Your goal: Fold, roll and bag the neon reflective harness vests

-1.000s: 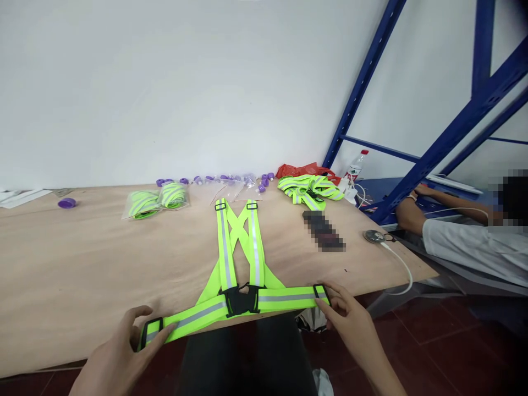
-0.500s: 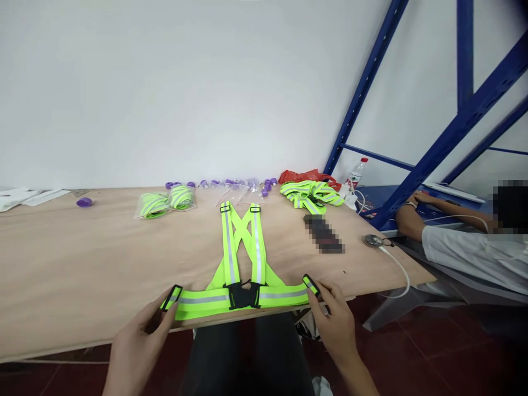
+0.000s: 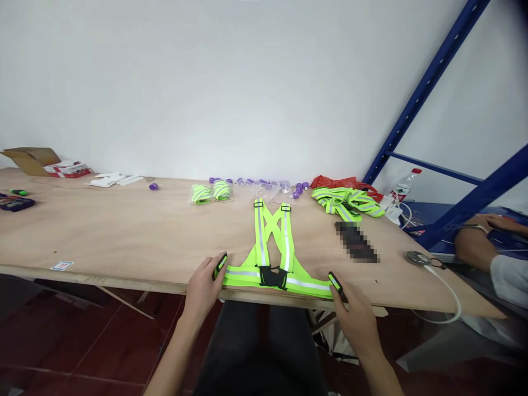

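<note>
A neon-yellow reflective harness (image 3: 286, 242) lies spread on the wooden table, its shoulder straps crossed in an X and its black buckle at the middle of the waist band, near the front edge. My left hand (image 3: 205, 286) grips the band's left end by a black slider, which is tilted up. At the right end, my right hand (image 3: 355, 311) has its fingers round the other black slider. Two rolled yellow bundles in clear bags (image 3: 211, 192) sit behind the harness. A loose heap of yellow straps (image 3: 348, 202) lies at the back right.
Purple rolls and clear bags (image 3: 270, 190) line the wall. A blurred-out dark object (image 3: 357, 242), a round metal device with a white cable (image 3: 417, 258) and a bottle (image 3: 406, 186) are at right. Beyond the blue rack (image 3: 424, 93) is another person's arm. An open carton (image 3: 33, 159) stands far left.
The view has swung left, bringing the carton and more table into sight. Both hands still hold the band's ends; the sliders are now tipped more upright.
</note>
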